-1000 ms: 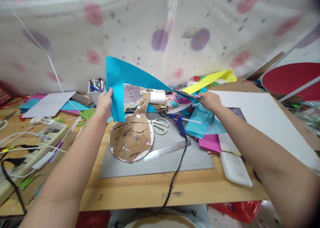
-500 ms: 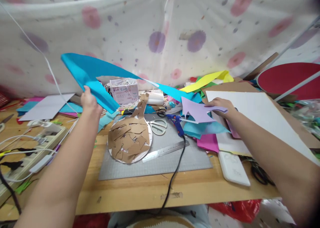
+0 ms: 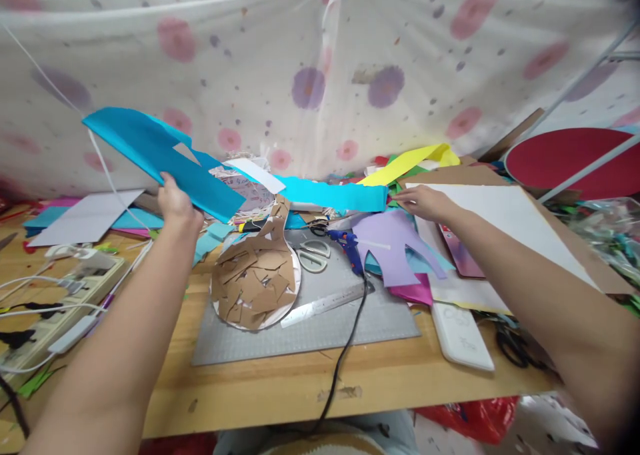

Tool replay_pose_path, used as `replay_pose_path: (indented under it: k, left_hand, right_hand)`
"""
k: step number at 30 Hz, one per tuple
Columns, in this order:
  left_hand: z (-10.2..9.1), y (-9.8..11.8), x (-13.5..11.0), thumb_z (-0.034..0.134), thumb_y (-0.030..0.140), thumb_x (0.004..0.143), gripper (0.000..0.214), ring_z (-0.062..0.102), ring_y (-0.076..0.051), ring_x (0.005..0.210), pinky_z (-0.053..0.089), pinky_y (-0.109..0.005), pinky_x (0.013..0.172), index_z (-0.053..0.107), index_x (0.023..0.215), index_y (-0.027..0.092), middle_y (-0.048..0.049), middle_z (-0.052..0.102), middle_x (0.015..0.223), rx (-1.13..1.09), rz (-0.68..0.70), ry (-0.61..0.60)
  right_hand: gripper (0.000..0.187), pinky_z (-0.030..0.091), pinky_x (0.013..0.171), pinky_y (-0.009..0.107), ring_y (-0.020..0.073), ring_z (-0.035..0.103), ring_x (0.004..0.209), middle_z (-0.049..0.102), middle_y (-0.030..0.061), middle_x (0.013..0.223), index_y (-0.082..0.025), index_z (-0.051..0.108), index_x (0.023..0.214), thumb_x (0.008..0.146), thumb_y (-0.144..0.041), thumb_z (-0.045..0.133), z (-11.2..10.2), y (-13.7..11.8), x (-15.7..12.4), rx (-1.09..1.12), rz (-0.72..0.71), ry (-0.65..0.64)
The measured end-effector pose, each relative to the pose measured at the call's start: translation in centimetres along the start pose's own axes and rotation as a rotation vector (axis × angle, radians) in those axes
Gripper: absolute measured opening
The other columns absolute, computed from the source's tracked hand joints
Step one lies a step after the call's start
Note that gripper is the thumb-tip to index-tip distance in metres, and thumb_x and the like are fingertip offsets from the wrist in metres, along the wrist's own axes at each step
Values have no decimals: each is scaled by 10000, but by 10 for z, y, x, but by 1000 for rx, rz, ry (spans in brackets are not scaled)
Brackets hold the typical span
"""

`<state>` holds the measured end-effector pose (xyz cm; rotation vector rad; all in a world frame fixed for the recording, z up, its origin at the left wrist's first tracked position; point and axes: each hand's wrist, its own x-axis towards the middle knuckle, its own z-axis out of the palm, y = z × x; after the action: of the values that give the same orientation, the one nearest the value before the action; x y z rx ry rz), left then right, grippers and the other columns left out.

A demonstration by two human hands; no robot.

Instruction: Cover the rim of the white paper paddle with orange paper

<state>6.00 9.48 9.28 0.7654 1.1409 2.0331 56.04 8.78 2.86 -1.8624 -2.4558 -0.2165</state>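
My left hand (image 3: 177,208) is closed around a large sheet of bright blue paper (image 3: 145,152), lifted above the table. Cut-outs and white slips show along it, and a long blue strip (image 3: 335,194) stretches from it to the right. Close to the strip's right end, my right hand (image 3: 425,202) reaches out with its fingers extended; I see no clear grip. Below that hand lies a cut purple sheet (image 3: 395,242), partly over a blue glue gun (image 3: 350,248). A round shape with a neck, covered in brown cardboard pieces (image 3: 255,282), rests on the grey cutting mat (image 3: 310,345).
Scissors (image 3: 313,255) and a metal ruler (image 3: 325,305) lie on the mat. A power strip (image 3: 85,295) with cables is at left. White board (image 3: 520,222), a phone (image 3: 463,252) and a white power bank (image 3: 463,335) are at right. The glue gun's black cord (image 3: 345,355) crosses the front edge.
My right hand has let go of the purple sheet, which now lies lower on the table, and moved up and left. The blue paper has shifted left and turned, its strip now flatter.
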Motion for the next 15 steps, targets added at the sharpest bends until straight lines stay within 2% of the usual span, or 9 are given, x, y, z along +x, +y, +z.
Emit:
replay_pose_path:
  k: [1,3,5,6,7,9,11,13,15]
  left_hand:
    - [5,-1,-4,264,339,954,297,589,-120,982,511,-289,832,418,1111,139,-46,578,1170,-27,-17,30]
    - [16,-3,-11,295,315,949,259,597,-107,953,516,-272,818,433,1097,153,-24,597,1134,-47,-54,38]
    - [22,-4,-15,297,311,948,255,601,-99,938,516,-262,816,439,1102,164,-11,608,1108,-53,-76,10]
    - [23,-4,-15,302,308,946,254,602,-100,934,517,-266,816,443,1103,166,-9,613,1094,-53,-82,-4]
    - [23,-4,-15,311,305,942,252,604,-106,929,519,-276,816,449,1099,165,-10,618,1074,-47,-91,-11]
    - [20,-4,-13,334,286,930,236,607,-119,915,519,-303,820,464,1078,156,-16,629,1022,-13,-113,-10]
    - [17,-6,-10,360,240,907,208,613,-136,884,518,-339,820,475,1056,151,-19,635,961,39,-123,-25]
    - [19,-11,-8,388,196,871,207,620,-157,847,523,-374,804,482,1052,159,-20,635,914,93,-118,-54]
    - [30,-21,-10,412,188,840,224,627,-178,829,529,-395,780,490,1050,177,-25,636,888,162,-142,-98]
  right_hand:
    - [420,398,941,414,258,510,1096,566,58,1235,-252,578,1194,805,-353,458,-1,-11,6,18,3,6]
    - [742,387,954,427,310,457,1165,480,112,1323,-208,412,1346,688,-495,598,2,-37,18,22,5,-9]
    - [944,380,945,466,364,413,1195,404,167,1375,-155,304,1401,605,-502,672,9,-61,26,-31,24,-28]
    - [933,394,921,476,376,409,1195,393,184,1378,-147,298,1403,610,-456,680,13,-70,29,-56,51,-36]
    - [834,408,898,476,370,421,1185,418,187,1359,-154,333,1386,653,-393,653,17,-77,31,-67,76,-32]
    - [551,432,863,455,335,480,1137,534,168,1250,-182,487,1282,741,-266,545,20,-80,36,-41,142,-15]
    - [380,438,855,441,307,538,1072,629,140,1103,-198,619,1116,770,-198,463,15,-76,43,65,255,49]
    - [325,442,857,445,301,571,1019,660,120,1018,-191,664,1010,749,-194,470,1,-70,54,274,408,173]
    - [306,467,841,424,266,601,948,670,92,945,-177,654,979,718,-171,495,-20,-73,69,637,503,321]
